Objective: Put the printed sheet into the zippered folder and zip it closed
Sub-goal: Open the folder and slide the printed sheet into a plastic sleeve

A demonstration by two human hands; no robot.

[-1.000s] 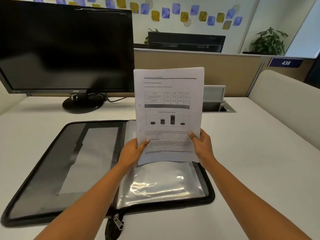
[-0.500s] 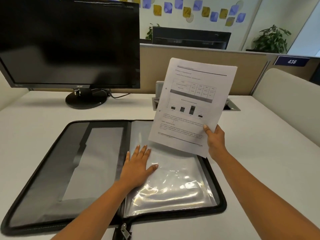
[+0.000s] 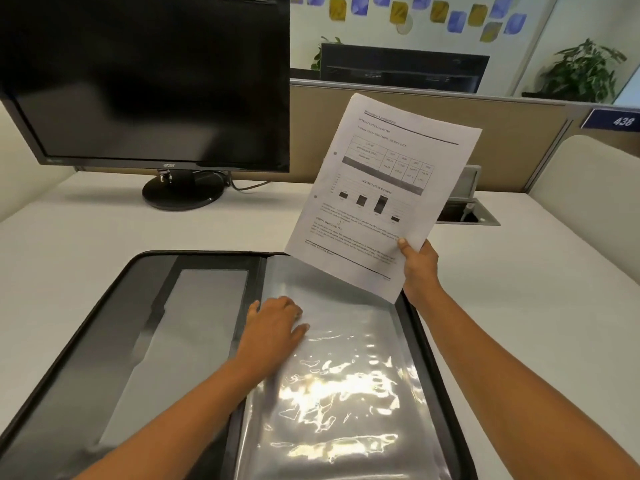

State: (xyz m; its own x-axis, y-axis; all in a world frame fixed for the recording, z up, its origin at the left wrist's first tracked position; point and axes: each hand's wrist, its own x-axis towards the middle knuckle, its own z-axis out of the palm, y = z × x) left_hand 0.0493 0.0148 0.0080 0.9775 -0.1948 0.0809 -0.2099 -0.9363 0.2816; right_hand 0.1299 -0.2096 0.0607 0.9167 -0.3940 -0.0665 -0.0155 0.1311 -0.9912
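The black zippered folder (image 3: 114, 306) lies open flat on the white desk in front of me. Its right half holds glossy clear plastic sleeves (image 3: 349, 382). My left hand (image 3: 273, 327) rests on the top sleeve near the spine, fingers bent with their tips down on the plastic and thumb spread to the right. My right hand (image 3: 420, 268) pinches the lower right corner of the printed sheet (image 3: 381, 188), thumb on the printed face. The sheet, with a table and a bar chart, hangs tilted in the air above the folder's far right corner.
A black monitor (image 3: 145, 81) on a round stand (image 3: 183, 192) is at the back left, with a cable behind it. An open cable box (image 3: 467, 213) sits in the desk behind the sheet. A beige partition (image 3: 519, 140) closes the back, and a padded panel is on the right.
My left hand let go of the sheet, dropped onto the clear sleeve, and now has its fingers bent. My right hand alone carried the sheet to the right and tilted it.
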